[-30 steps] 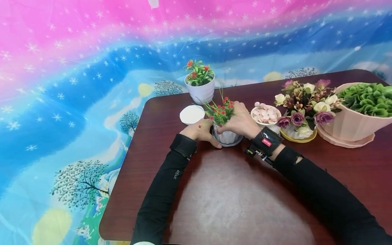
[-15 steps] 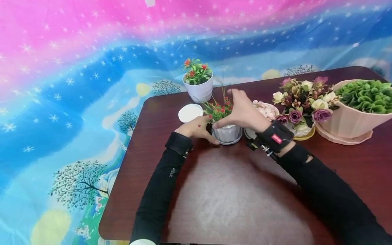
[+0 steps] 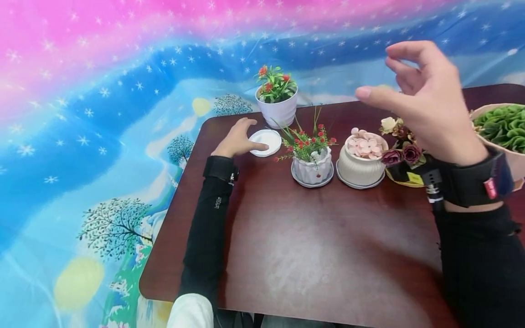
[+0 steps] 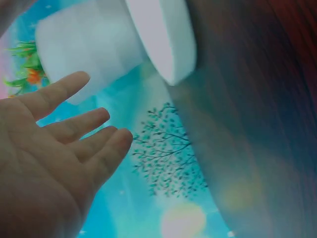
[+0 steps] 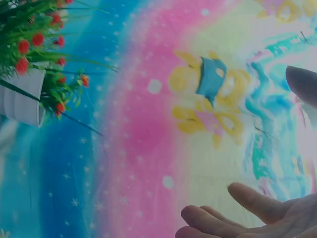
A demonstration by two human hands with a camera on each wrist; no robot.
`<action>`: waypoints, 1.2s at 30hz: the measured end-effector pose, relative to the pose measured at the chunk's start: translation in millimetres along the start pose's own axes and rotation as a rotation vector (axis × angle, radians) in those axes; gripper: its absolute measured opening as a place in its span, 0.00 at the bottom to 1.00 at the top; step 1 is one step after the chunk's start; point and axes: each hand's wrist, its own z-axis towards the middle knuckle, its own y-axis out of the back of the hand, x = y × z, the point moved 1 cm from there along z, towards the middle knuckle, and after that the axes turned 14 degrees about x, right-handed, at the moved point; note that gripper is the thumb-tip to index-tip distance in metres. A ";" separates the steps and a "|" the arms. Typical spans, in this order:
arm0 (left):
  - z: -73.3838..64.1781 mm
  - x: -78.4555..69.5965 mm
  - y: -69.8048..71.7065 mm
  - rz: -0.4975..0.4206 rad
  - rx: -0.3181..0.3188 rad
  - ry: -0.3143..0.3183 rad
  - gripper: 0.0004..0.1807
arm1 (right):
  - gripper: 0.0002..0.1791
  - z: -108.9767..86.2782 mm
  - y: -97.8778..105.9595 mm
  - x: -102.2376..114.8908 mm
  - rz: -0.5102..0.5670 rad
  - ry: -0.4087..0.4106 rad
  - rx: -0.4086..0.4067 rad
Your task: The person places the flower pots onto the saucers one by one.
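My left hand [image 3: 235, 140] is beside the round white saucer [image 3: 272, 143], its thumb overlapping the rim in the head view. In the left wrist view the fingers [image 4: 99, 163] are spread and hold nothing, with the saucer's edge [image 4: 171, 54] beyond them. My right hand [image 3: 434, 105] is raised over the right side of the table, fingers loosely bent around air. A fluted white pot [image 3: 312, 172] with small red flowers [image 3: 305, 145] and grassy blades stands on a grey saucer, touched by neither hand. Behind the white saucer stands a white pot [image 3: 279, 113] with orange-red flowers.
A ribbed cream pot [image 3: 361, 171] of pink blossoms stands on a saucer right of the red-flowered pot. Purple and cream roses [image 3: 404, 152] and a large pink pot [image 3: 512, 159] of green leaves are partly behind my right hand and wrist. A patterned cloth [image 3: 123, 136] hangs behind the table.
Both hands have left the red-flowered pot. My left hand has moved left and back to the white saucer; my right hand has lifted up and to the right.
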 end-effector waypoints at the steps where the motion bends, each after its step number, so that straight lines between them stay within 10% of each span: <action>1: 4.1 1.9 -1.0 0.001 0.012 0.007 0.54 | 0.36 -2.2 3.6 0.6 -0.005 0.017 -0.014; 13: 26.4 8.6 -15.1 0.032 0.133 0.071 0.67 | 0.30 -11.1 7.3 5.9 -0.058 0.084 -0.004; 36: 8.2 4.5 0.9 0.024 0.060 0.023 0.64 | 0.32 -14.1 4.4 11.2 -0.064 0.098 0.020</action>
